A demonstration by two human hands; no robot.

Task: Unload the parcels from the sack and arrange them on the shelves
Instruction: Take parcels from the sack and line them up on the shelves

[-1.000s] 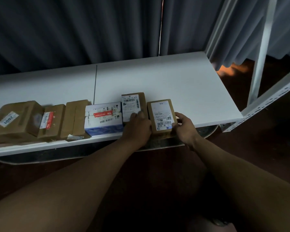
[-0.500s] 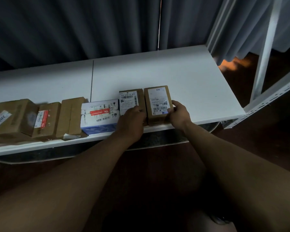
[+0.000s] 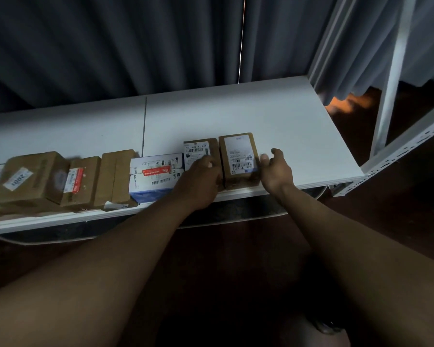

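Note:
A row of parcels lies along the front edge of the white shelf. The rightmost parcel is a brown box with a white barcode label on top. It lies flat beside a smaller labelled brown parcel. My left hand lies over the front of that smaller parcel, its bent fingers at the gap between the two boxes. My right hand is at the rightmost parcel's right side. Its fingertips touch the edge and its thumb is lifted away. No sack is in view.
Further left in the row are a white and blue box, a plain brown box, a box with a red label and a box marked 2001. A white rack upright stands on the right. Dark curtains hang behind.
The rightmost parcel was slid back from the shelf's front edge and now sits level with its neighbour. My right hand's grip has loosened, with the thumb lifted off.

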